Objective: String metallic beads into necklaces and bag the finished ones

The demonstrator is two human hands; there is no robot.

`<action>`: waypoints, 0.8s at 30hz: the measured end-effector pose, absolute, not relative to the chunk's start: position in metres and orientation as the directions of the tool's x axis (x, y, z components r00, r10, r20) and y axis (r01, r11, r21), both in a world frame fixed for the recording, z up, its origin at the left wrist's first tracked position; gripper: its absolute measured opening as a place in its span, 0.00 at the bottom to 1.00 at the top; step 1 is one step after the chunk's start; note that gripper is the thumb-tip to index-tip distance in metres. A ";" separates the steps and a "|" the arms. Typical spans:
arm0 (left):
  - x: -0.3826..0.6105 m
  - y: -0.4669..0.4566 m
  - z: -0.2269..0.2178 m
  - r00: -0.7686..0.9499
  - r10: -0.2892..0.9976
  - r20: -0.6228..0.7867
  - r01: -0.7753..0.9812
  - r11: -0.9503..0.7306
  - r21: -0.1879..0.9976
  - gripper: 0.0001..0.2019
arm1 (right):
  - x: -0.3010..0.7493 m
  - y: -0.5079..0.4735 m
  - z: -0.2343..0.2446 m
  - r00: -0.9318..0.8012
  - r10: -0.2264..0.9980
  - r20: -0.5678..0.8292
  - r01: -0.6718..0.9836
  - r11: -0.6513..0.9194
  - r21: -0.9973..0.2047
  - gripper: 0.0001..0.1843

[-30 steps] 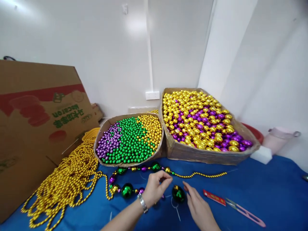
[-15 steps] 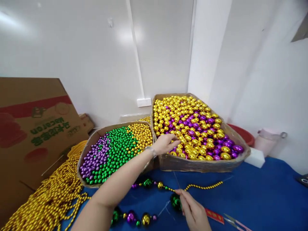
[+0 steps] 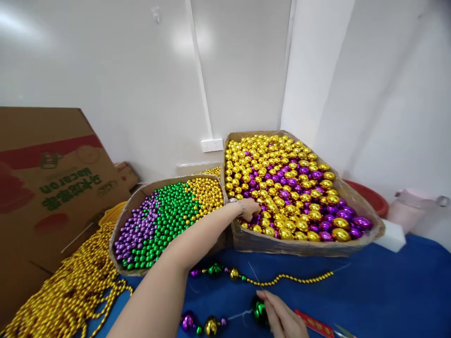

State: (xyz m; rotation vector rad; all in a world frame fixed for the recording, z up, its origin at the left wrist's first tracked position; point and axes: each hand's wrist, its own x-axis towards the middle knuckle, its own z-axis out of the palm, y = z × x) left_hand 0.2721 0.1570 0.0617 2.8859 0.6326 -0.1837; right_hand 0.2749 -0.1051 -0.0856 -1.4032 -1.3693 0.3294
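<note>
Near the camera, a slim needle [image 3: 253, 272] is pinched between the narrowed fingers of the right hand [image 3: 283, 317], beside a large green bead [image 3: 258, 311] and a bead garland [image 3: 211, 326] on the blue tablecloth [image 3: 398, 286]. Farther off, the left hand [image 3: 251, 210], poised higher half a second earlier, has been lowered among gold and purple beads [image 3: 282, 188] in a cardboard box [image 3: 299, 248]. Loose beads are apparently brought within grasp; whether any is held by its curled fingers cannot be told.

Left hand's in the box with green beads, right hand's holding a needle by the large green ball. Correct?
Not quite: head view shows the left hand in the gold-and-purple bead box. The right hand does hold a needle by the large green ball.
</note>
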 end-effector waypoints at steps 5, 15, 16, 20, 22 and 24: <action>0.204 0.129 0.096 0.857 0.440 0.267 0.374 -0.889 0.265 0.18 | 0.270 -0.111 -0.083 0.224 0.874 0.431 0.586 0.233 -0.777 0.17; 0.019 0.098 0.020 0.545 0.784 0.297 0.635 -0.617 0.464 0.24 | 0.236 -0.112 -0.088 0.074 0.876 0.476 0.608 0.339 -0.718 0.17; 0.013 0.097 0.013 0.512 0.811 0.283 0.653 -0.582 0.484 0.27 | 0.233 -0.112 -0.085 0.061 0.881 0.469 0.616 0.336 -0.712 0.17; 0.007 0.085 0.007 0.374 0.874 0.311 0.532 -0.477 0.700 0.29 | 0.224 -0.110 -0.075 0.031 0.864 0.502 0.666 0.357 -0.655 0.16; 0.010 0.073 0.009 0.325 0.901 0.287 0.329 -0.393 0.859 0.24 | 0.220 -0.110 -0.073 0.017 0.853 0.521 0.694 0.365 -0.621 0.15; 0.015 0.059 0.008 0.303 0.936 0.181 0.060 -0.209 0.976 0.19 | 0.217 -0.111 -0.072 -0.001 0.841 0.540 0.722 0.375 -0.582 0.14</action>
